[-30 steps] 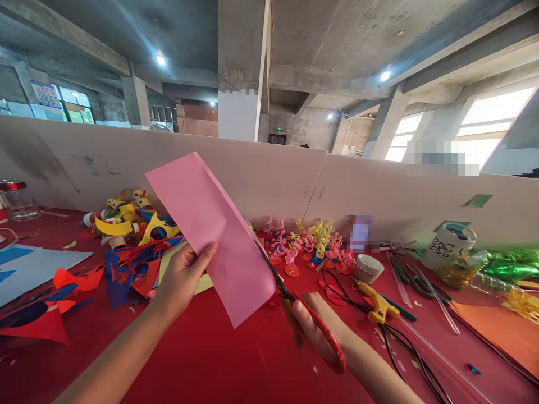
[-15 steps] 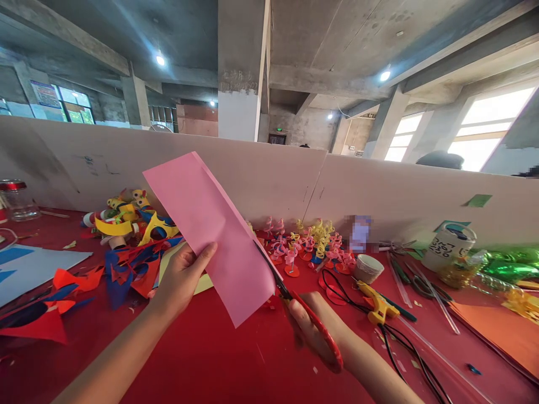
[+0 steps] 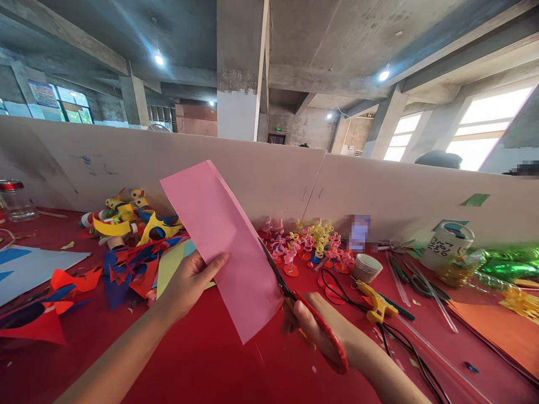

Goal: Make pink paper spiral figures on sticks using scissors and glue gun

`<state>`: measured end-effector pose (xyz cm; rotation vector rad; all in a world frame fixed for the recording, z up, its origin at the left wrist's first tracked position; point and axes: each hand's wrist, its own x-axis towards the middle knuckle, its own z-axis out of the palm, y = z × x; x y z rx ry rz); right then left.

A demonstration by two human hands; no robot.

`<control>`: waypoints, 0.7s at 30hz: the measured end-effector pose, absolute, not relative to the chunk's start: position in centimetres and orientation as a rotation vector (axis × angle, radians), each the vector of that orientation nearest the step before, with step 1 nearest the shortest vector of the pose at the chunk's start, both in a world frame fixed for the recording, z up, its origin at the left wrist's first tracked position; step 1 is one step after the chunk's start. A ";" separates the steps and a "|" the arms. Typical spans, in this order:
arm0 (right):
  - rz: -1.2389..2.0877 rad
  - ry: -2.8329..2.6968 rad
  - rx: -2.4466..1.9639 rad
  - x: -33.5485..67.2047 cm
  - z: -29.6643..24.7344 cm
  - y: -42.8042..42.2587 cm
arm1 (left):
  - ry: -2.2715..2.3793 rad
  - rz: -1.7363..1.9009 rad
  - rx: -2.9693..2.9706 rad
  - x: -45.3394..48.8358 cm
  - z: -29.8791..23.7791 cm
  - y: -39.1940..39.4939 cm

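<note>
My left hand [image 3: 188, 286] pinches a pink sheet of paper [image 3: 225, 241] by its left edge and holds it up, tilted, over the red table [image 3: 202, 359]. My right hand [image 3: 314, 331] grips red-handled scissors [image 3: 309, 320]. Their blades run up along the sheet's right edge and are partly hidden behind the paper.
Cut coloured paper scraps [image 3: 126, 264] and yellow paper figures [image 3: 126, 219] lie at the left. Small pink and yellow curled paper pieces [image 3: 309, 244] stand behind the scissors. A yellow glue gun [image 3: 377, 303] with black cable, a white cup [image 3: 366, 268], orange sheets [image 3: 501, 325] and a beige partition [image 3: 379, 196] are at the right.
The pink sheet and my left hand shifted slightly right and down. My right hand with the scissors stayed at the sheet's right edge.
</note>
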<state>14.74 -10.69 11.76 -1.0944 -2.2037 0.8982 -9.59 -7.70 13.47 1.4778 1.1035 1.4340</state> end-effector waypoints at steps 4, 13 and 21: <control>0.890 -2.210 -1.096 14.8 12.0 -10.9 | 1.165 1.426 1.572 -9.8 13.6 -7.7; 0.878 -2.204 -1.120 14.6 12.5 -11.2 | 1.155 1.391 1.560 -9.5 13.6 -8.3; 0.905 -2.152 -1.064 14.5 11.7 -10.8 | 1.131 1.385 1.462 -9.1 13.9 -8.5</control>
